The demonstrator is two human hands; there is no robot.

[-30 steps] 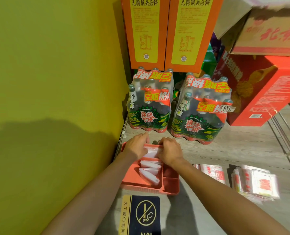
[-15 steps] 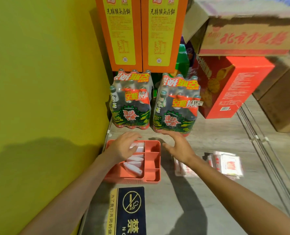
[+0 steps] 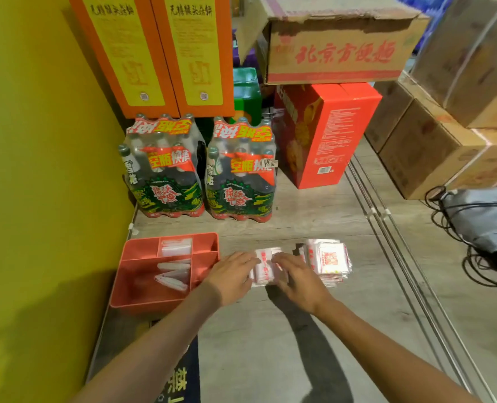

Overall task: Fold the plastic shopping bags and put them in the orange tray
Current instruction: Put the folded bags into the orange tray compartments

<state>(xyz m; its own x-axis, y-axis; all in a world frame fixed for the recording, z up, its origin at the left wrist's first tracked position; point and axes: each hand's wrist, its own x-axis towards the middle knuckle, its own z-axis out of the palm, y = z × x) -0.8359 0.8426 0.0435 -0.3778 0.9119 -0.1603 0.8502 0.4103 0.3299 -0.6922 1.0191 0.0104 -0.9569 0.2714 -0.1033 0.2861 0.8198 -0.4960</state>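
Observation:
The orange tray (image 3: 138, 254) sits on the floor by the yellow wall. It holds folded white plastic bags (image 3: 173, 276) in its big compartment and one more folded bag (image 3: 176, 247) in the back middle compartment. To the tray's right lies a small stack of flat bags with red print (image 3: 264, 258). My left hand (image 3: 231, 276) and my right hand (image 3: 295, 277) rest on this stack with fingers extended, one on each side. A thicker pile of flat bags (image 3: 327, 258) lies just right of my right hand.
Two shrink-wrapped bottle packs (image 3: 202, 173) stand behind the tray, with tall orange boxes (image 3: 160, 53) behind them. A red carton (image 3: 327, 135) and brown cartons (image 3: 445, 120) fill the back right. A grey bag with black cords (image 3: 482, 222) lies at right. Floor rails (image 3: 392, 251) run diagonally.
Both hands left the orange tray and moved right onto the small stack of flat bags. A folded bag now lies in the tray's back middle compartment. The view shifted right.

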